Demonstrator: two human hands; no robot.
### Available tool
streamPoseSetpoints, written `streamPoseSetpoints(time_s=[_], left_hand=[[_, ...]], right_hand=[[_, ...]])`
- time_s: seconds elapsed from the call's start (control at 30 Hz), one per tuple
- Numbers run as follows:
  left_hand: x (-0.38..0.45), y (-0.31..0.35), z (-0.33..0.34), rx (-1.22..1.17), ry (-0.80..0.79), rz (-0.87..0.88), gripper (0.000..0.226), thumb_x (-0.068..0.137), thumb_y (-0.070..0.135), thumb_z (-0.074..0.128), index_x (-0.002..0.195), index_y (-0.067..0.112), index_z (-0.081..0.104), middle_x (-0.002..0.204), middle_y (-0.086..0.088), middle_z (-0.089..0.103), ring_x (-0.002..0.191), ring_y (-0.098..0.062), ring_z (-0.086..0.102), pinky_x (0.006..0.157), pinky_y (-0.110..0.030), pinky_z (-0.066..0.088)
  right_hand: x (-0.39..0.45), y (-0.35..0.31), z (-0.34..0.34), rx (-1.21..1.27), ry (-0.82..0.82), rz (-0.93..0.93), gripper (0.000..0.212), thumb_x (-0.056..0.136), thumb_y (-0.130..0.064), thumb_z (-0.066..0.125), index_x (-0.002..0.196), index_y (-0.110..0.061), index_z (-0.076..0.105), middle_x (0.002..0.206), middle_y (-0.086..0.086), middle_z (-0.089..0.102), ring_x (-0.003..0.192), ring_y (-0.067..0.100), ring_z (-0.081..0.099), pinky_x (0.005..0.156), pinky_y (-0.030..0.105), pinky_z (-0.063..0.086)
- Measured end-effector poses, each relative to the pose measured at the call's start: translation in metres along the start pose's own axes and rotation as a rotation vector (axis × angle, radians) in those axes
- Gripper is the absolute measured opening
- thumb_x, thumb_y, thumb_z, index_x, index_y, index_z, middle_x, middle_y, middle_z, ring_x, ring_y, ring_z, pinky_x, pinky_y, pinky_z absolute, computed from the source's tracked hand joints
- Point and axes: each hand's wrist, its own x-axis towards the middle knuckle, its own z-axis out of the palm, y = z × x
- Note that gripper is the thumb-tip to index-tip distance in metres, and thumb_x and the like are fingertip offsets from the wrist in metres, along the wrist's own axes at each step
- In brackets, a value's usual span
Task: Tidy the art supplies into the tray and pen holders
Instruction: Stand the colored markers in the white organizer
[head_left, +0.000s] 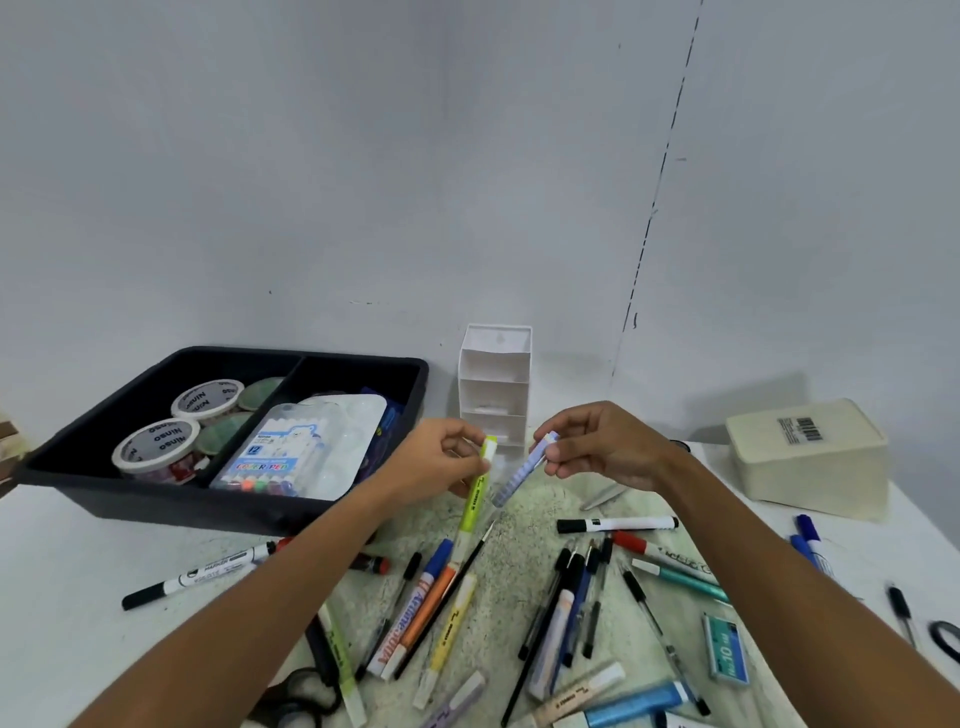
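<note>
from the head camera, both forearms are reaching out over a white table (78, 545) where a speckled pale green mat (519, 519) is lying under a scatter of slim plastic pens and markers. the left hand (441, 457) is pinching the capped end of a yellow-green highlighter (477, 493), fingers curled round it, the barrel hanging down toward the mat. the right hand (597, 447) is gripping the top of a pale blue highlighter (522, 470), which is slanting down and to the left, its lower end close beside the yellow-green one; i cannot tell if the two are touching. just behind the hands a white stepped pen holder (495, 384) with square compartments is standing against the wall. to the left a black plastic tray (156, 499) with a divider is holding round tape rolls (156, 447) printed "osuin" and a clear pack of colour pens (280, 457) marked "12". among the loose items are lying a black marker (197, 574) labelled "marker", a blue-capped paint marker (410, 608), a yellow highlighter (449, 634) and a teal box (726, 652) marked "no.10". a cream rectangular box (810, 457) with a barcode sticker is sitting at the right.
</note>
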Motion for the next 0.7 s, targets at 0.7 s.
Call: streamPoseSetpoints(time_s=[0.7], left_hand=[[0.059, 0.113, -0.044, 0.224, 0.334, 0.561, 0.015, 0.077, 0.001, 0.073, 0.085, 0.011, 0.066, 0.078, 0.0, 0.069, 0.07, -0.008, 0.068, 0.07, -0.018, 0.054]], right_hand=[[0.028, -0.101, 0.029, -0.362, 0.579, -0.711, 0.012, 0.082, -0.002, 0.071, 0.092, -0.008, 0.069, 0.084, 0.001, 0.068, 0.067, 0.013, 0.061, 0.054, 0.027, 0.051]])
